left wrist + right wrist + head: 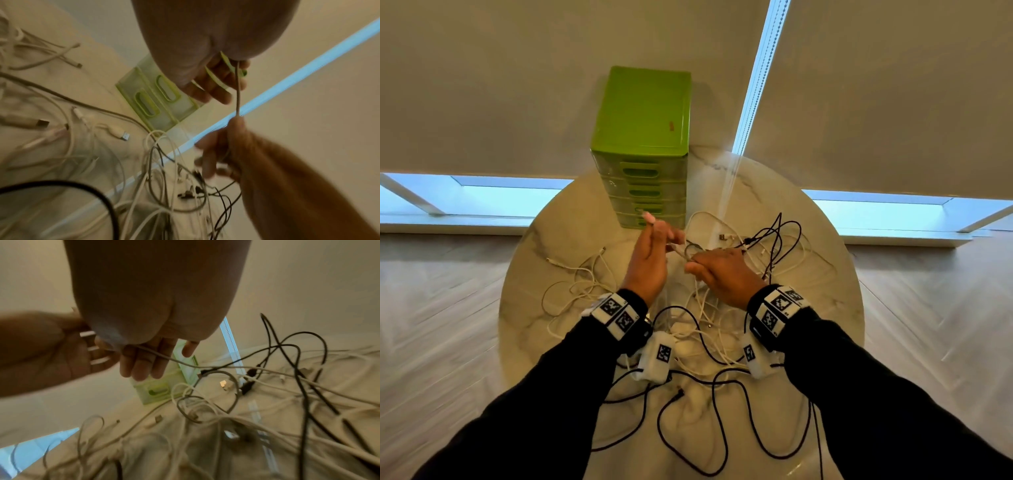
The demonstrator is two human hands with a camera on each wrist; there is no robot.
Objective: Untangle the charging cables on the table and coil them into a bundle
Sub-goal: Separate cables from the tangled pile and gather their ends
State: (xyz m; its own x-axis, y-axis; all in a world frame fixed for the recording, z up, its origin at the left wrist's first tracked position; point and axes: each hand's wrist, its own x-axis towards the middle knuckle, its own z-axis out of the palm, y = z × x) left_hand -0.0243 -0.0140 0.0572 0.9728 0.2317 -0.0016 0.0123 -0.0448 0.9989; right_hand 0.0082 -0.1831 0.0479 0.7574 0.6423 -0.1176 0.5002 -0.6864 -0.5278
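A tangle of white cables (585, 284) and black cables (717, 425) is spread over the round marble table (544, 236). Above its middle, my left hand (661, 236) and my right hand (695, 263) hold a short taut stretch of one thin white cable (679, 250) between them. In the left wrist view this cable (238, 91) runs from my left hand (222, 81) down to the pinching fingertips (238, 123) of my right hand. In the right wrist view the cable (164, 357) crosses the right hand's fingers (144, 365) and trails into the pile.
A green plastic drawer unit (643, 137) stands at the table's far edge, just beyond my hands. Loose USB plugs (123, 135) lie among the cables. More thin black cables (780, 236) loop up at the right. Blinds and windows lie behind the table.
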